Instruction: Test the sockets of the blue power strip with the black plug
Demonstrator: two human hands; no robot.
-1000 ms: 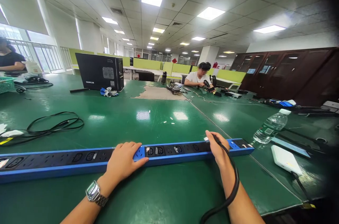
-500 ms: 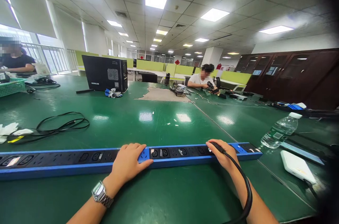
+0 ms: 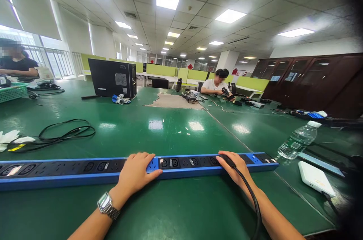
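Hands flank a long blue power strip (image 3: 85, 170) on a green worktop (image 3: 176, 209), seen from the wearer's head. The strip lies crosswise, its long axis running left to right, its left part passing out of frame and its right end stopping short of the worktop's right edge. The left hand (image 3: 136, 173), a metal watch (image 3: 107, 206) on its wrist, lies flat over the strip near mid-length, fingers (image 3: 147, 156) spread loosely across the top and thumb along the near side, pressing rather than gripping. The right hand (image 3: 235, 166) sits nearer the strip's right end, its fingers closed on a black plug (image 3: 227, 161) held at the socket row; whether the pins are seated cannot be told. The plug's cable (image 3: 255, 204) trails back along the right forearm toward the near edge. So the sockets lie directly under both hands, the right one holding the plug.

Right of the strip lie a white box (image 3: 316, 178) and a tipped water bottle (image 3: 297, 139). Farther left, a coil of black cable (image 3: 65, 134). Beyond, a computer case (image 3: 112, 78) lies on its side, and two people sit at the far benches.
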